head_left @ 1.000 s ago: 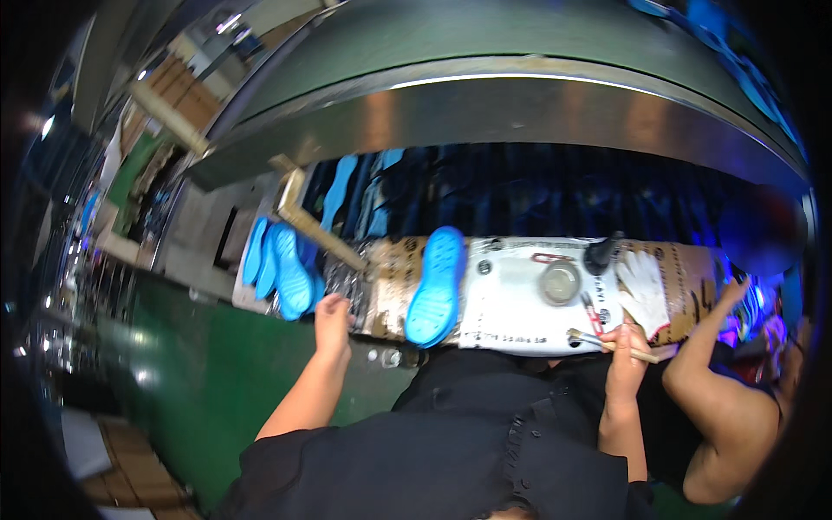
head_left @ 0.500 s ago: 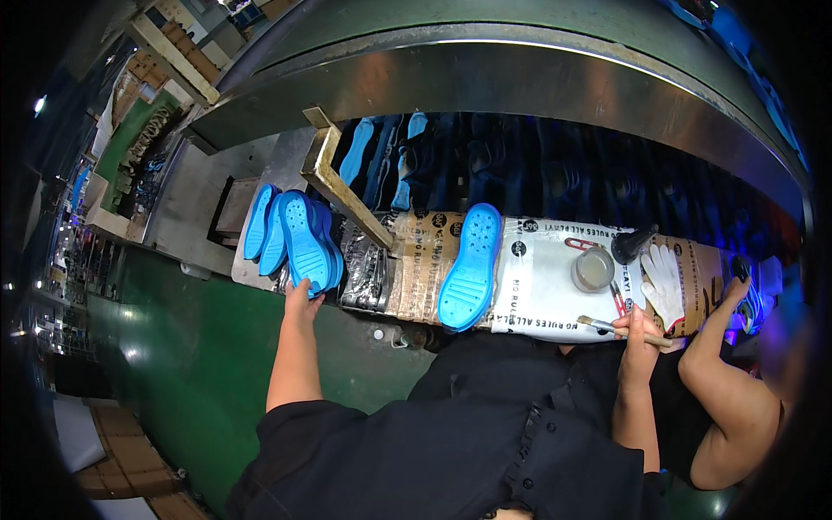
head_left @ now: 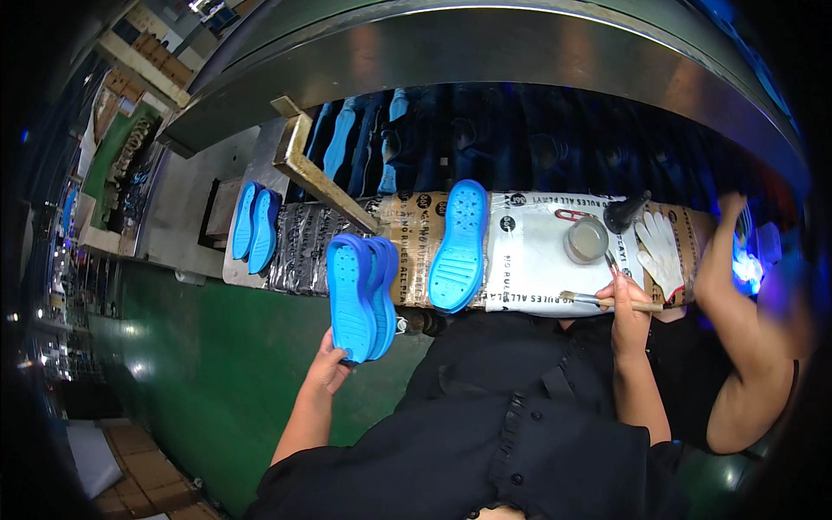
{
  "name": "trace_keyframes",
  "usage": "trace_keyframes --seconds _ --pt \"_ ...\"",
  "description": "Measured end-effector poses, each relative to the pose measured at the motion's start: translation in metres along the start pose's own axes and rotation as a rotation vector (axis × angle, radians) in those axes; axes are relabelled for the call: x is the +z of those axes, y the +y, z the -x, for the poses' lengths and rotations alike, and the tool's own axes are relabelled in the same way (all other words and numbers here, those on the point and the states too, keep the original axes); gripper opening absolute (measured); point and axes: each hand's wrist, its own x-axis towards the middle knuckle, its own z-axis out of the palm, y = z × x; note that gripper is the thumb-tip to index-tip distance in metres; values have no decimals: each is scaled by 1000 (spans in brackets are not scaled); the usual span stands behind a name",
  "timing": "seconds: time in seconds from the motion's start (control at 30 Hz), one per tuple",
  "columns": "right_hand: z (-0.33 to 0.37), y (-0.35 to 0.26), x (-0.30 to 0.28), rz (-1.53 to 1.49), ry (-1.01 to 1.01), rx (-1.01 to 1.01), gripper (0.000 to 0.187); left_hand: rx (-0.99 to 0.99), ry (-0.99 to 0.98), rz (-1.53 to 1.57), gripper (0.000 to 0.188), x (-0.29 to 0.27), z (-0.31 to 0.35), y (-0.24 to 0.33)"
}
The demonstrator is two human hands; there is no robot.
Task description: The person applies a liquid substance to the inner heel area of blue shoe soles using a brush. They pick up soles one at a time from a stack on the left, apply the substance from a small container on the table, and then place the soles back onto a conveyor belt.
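Observation:
My left hand (head_left: pixel 330 364) is closed on the heel ends of a few stacked blue shoe soles (head_left: pixel 351 299), held upright over the front edge of the bench. Between the fingers of my right hand (head_left: pixel 630 314) is a flat paintbrush (head_left: pixel 611 302), its bristles pointing left above the white wrapping. To the right of the held soles, another blue sole (head_left: pixel 458 247) lies on the bench, holes and ridges facing up. A clear cup (head_left: pixel 587 241) with cloudy contents stands beyond the brush. Two more blue soles (head_left: pixel 253 227) rest at the bench's left end.
A rusty metal bracket (head_left: pixel 322 173) slants down to the bench. White gloves (head_left: pixel 661 254) and a black cone-shaped object (head_left: pixel 625 212) lie beyond my right hand. Behind the bench is a row of dark and blue soles (head_left: pixel 341 143). At right, a co-worker's arm (head_left: pixel 728 286) reaches in.
My left hand has lifted the stack of soles off the bench's left end and brought it right and toward me. My right hand still holds the paintbrush.

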Motion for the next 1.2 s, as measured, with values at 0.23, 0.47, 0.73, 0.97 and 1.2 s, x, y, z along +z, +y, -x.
trace_keyframes --seconds 0.23,0.47,0.73,0.97,1.2 --pt "11 -4 -15 -94 96 65 35 55 -40 -38 67 75 -52 -5" --pt "15 -9 -22 -82 100 82 34 658 316 -1023 43 110 -106 19" --pt "16 -3 -26 -88 91 154 43 814 374 -1567 14 138 -93 42" --pt "14 -1 -21 -169 105 145 35 638 349 -1325 26 150 -91 41" --pt "14 -5 -24 -200 99 191 37 108 -118 -185 40 169 -59 65"
